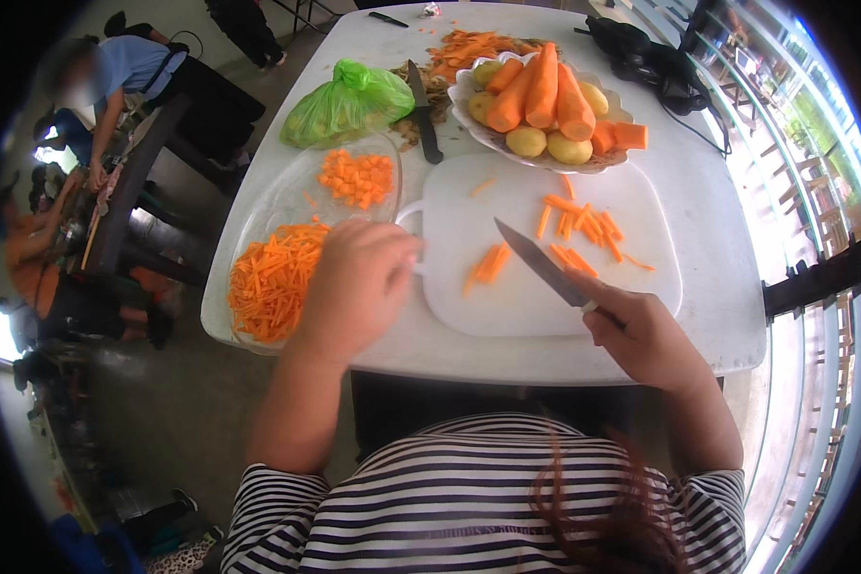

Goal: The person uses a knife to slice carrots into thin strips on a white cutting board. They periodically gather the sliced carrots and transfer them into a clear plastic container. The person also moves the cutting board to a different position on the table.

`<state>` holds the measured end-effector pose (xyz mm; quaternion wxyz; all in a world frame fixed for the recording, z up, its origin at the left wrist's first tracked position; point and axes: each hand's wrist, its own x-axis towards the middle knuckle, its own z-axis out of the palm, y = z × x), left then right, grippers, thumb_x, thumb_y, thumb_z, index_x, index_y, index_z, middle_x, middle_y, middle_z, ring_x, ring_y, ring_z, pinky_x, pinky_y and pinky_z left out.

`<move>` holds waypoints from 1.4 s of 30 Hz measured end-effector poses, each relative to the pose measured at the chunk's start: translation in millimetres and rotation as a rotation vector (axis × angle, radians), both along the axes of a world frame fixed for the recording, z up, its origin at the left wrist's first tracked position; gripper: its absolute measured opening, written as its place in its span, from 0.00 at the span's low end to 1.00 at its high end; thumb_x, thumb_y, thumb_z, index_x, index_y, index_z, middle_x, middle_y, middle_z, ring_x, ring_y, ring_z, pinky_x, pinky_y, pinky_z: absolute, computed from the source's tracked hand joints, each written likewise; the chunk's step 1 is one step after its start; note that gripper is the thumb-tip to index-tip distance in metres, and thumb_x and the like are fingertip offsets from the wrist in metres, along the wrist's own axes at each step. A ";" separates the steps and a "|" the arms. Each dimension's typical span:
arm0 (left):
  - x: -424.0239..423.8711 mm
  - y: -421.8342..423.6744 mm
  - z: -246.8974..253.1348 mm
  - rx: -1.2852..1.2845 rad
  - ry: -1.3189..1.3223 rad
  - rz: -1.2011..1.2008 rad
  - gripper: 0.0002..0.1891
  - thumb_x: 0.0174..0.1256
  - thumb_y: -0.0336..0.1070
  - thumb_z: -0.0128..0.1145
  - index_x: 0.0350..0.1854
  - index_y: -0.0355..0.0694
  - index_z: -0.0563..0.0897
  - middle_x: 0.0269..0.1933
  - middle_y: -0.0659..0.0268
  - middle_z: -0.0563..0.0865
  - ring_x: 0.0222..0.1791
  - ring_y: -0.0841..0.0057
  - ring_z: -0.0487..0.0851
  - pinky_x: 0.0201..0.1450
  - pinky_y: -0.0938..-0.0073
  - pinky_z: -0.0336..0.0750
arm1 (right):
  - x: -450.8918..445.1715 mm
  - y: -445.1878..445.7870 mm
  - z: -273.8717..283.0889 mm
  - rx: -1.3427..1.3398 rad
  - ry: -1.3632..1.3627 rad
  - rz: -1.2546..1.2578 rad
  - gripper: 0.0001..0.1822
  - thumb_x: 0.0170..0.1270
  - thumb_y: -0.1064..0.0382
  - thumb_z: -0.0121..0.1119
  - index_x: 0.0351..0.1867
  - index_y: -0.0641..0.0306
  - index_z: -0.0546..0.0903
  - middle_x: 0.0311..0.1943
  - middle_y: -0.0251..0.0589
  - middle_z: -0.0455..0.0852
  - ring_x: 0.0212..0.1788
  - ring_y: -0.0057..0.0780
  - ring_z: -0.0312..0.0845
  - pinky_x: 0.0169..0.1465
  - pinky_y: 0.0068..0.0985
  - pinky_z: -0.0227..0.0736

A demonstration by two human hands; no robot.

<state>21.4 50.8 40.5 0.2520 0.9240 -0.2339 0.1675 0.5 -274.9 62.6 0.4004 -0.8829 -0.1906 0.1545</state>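
My right hand (635, 333) grips a kitchen knife (545, 265), its blade angled up and left over a white plastic cutting board (545, 316). Carrot sticks (588, 222) lie scattered on the board's right half, and a small bundle of carrot sticks (489, 265) is left of the blade tip. Blurred, with fingers curled, my left hand (362, 287) hovers between the board's handle and a clear glass dish (258, 197). Whether it holds anything is hidden. The dish contains a heap of julienned carrot (273, 280) and a pile of diced carrot (356, 178).
Behind the board, a scalloped plate (466, 122) carries peeled carrots (538, 93) and potatoes (526, 141). Nearby are a black-handled knife (425, 118), a knotted green plastic bag (348, 107), peelings (459, 54) and a black bag (631, 54). People work at another table on the left.
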 end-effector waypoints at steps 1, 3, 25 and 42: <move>0.9 -10.5 -9.2 0.055 0.002 0.003 0.11 0.59 0.26 0.62 0.44 0.39 0.88 0.45 0.62 0.86 0.48 0.59 0.81 0.60 0.58 0.71 | 0.1 2.5 -1.3 -0.044 0.002 -0.003 0.28 0.72 0.68 0.54 0.74 0.57 0.72 0.32 0.53 0.85 0.37 0.47 0.83 0.48 0.37 0.77; 0.9 -26.0 -22.7 0.163 0.005 0.004 0.12 0.58 0.26 0.61 0.44 0.40 0.89 0.45 0.65 0.86 0.49 0.61 0.81 0.61 0.61 0.70 | 0.2 7.9 -1.1 -0.131 0.005 -0.014 0.28 0.72 0.67 0.53 0.74 0.57 0.71 0.35 0.56 0.86 0.39 0.53 0.84 0.49 0.40 0.77; -8.7 -44.0 -30.8 0.094 -0.006 -0.131 0.18 0.66 0.36 0.62 0.58 0.43 0.85 0.58 0.66 0.84 0.61 0.67 0.79 0.73 0.53 0.61 | 7.0 21.4 8.1 -0.270 0.044 0.006 0.28 0.73 0.66 0.52 0.74 0.58 0.71 0.38 0.58 0.87 0.42 0.55 0.85 0.52 0.41 0.77; -17.0 -45.6 -49.5 0.145 -0.082 -0.057 0.19 0.66 0.44 0.65 0.57 0.46 0.84 0.61 0.67 0.82 0.65 0.65 0.76 0.76 0.47 0.56 | 3.0 14.6 3.2 -0.254 0.018 -0.003 0.27 0.72 0.66 0.53 0.73 0.58 0.73 0.40 0.56 0.88 0.42 0.51 0.86 0.53 0.36 0.78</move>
